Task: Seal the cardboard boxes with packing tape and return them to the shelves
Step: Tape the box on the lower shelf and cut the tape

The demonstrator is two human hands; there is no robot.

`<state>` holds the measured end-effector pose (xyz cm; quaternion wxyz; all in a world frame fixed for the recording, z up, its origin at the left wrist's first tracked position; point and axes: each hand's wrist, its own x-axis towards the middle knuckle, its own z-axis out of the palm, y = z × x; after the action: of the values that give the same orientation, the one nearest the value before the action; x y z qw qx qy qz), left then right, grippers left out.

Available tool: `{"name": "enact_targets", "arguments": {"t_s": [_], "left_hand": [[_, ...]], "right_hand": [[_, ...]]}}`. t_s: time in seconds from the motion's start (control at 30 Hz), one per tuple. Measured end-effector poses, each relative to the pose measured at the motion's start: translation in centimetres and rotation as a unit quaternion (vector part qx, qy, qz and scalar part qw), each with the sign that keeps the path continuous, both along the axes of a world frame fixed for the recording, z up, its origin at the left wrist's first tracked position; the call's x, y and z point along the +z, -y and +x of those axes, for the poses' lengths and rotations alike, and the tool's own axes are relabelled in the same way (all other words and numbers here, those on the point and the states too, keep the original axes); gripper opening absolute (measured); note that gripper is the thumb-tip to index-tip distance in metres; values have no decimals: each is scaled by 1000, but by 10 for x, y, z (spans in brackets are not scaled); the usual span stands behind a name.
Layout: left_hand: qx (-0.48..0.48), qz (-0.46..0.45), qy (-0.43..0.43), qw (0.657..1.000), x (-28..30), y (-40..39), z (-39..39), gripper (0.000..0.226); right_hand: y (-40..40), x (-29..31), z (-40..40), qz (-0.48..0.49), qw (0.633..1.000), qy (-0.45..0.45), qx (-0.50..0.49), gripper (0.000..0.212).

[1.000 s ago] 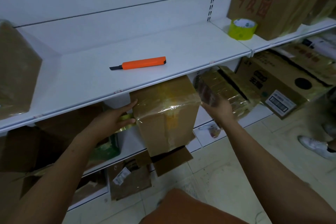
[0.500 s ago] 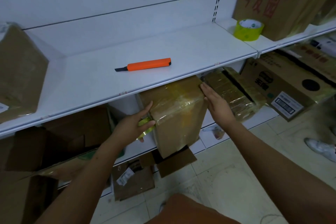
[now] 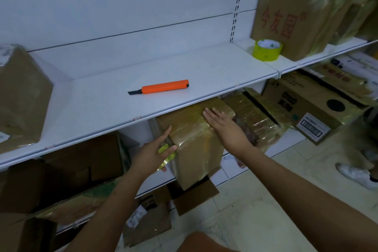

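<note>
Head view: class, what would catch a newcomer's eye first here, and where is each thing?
The orange knife lies alone on the white shelf. Just below its edge, both hands are on a taped box: the right hand flat on top, the left hand against its left side. A yellow tape roll stands on the shelf farther right.

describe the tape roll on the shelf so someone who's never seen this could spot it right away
Start at the white upper shelf where the orange box cutter lies, then follow it right past the slotted upright. The tape roll lies flat there, against the front of the big cardboard box with red characters. It is the only small round yellow-green thing up there, with a white core.
</note>
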<state>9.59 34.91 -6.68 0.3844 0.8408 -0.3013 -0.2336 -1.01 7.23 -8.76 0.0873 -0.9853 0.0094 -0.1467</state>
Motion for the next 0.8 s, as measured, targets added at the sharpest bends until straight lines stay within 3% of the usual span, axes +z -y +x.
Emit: {"name": "enact_targets", "arguments": {"t_s": [0.1, 0.2, 0.33, 0.43, 0.53, 0.6, 0.7, 0.8], "left_hand": [[0, 9, 16, 1000, 2, 0, -2, 67], [2, 28, 54, 998, -3, -1, 0, 67], [8, -33, 28, 999, -13, -10, 6, 69], [7, -28, 64, 998, -15, -12, 9, 72], [36, -54, 66, 996, -19, -17, 12, 61], [73, -105, 28, 991, -25, -23, 11, 54], [107, -111, 79, 985, -31, -27, 10, 29], [95, -109, 90, 985, -31, -27, 11, 27]], "right_hand": [[-28, 3, 1, -36, 995, 15, 91, 61], [-42, -6, -2, -10, 995, 41, 90, 79], [-65, 4, 13, -37, 992, 53, 109, 49], [-81, -2, 22, -69, 985, 34, 154, 57], [-81, -4, 24, -57, 990, 30, 127, 65], [-88, 2, 24, -81, 990, 14, 117, 60], [-105, 3, 28, -117, 989, 18, 92, 57], [-115, -3, 34, -78, 993, 64, 68, 49]]}}
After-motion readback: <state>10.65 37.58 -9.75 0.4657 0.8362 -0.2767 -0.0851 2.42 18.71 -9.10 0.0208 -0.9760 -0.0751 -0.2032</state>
